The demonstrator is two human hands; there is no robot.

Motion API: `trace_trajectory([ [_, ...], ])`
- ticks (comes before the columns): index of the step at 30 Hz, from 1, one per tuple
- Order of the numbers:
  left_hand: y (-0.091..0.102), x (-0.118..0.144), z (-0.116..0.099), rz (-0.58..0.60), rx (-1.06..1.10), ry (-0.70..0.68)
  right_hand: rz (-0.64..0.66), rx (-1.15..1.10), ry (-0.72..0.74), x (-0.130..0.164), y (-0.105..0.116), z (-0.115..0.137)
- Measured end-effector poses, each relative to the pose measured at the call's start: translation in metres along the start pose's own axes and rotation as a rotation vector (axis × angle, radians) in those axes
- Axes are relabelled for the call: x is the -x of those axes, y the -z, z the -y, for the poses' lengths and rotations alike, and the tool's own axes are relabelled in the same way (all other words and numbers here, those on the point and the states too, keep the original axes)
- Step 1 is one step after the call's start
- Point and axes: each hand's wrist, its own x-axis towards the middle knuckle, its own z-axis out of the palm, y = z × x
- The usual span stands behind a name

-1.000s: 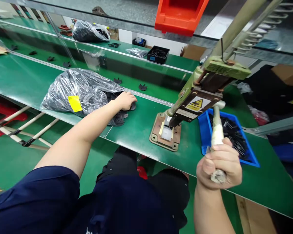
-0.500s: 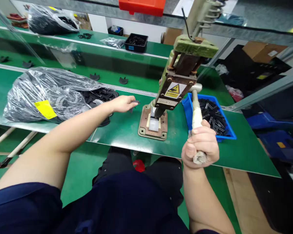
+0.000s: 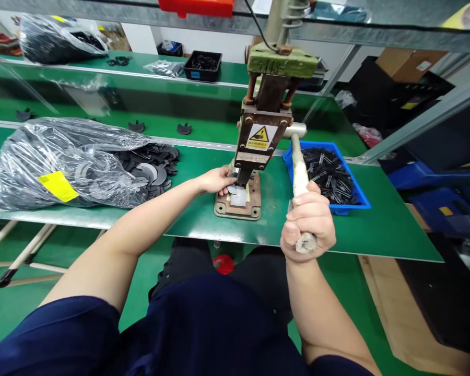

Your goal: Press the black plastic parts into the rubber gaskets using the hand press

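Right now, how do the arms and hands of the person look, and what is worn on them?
Both hands, the left hand and the right hand, are bare: no gloves, rings, watch or bracelets are visible. The forearms are uncovered too. Short dark navy sleeves end above the elbows and belong to a navy top. No markings show on the sleeves.

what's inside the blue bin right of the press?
The blue bin holds a loose heap of small black parts. The press handle, gripped by the right hand, crosses its left edge, and the heap hides the bin floor.
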Motion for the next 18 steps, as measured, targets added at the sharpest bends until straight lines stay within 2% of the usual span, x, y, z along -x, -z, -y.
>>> trace_trajectory([
  [8,-0.005,-0.005,-0.019,0.035,-0.124,0.034,-0.043,-0.026,-0.034,0.001,-0.004,0.000],
  [13,-0.009,-0.008,-0.016,-0.017,-0.106,0.132,-0.049,-0.042,-0.047,0.001,-0.004,0.000],
  [18,-0.017,-0.004,-0.011,-0.049,-0.085,0.133,-0.020,-0.033,-0.029,0.000,-0.001,-0.002],
])
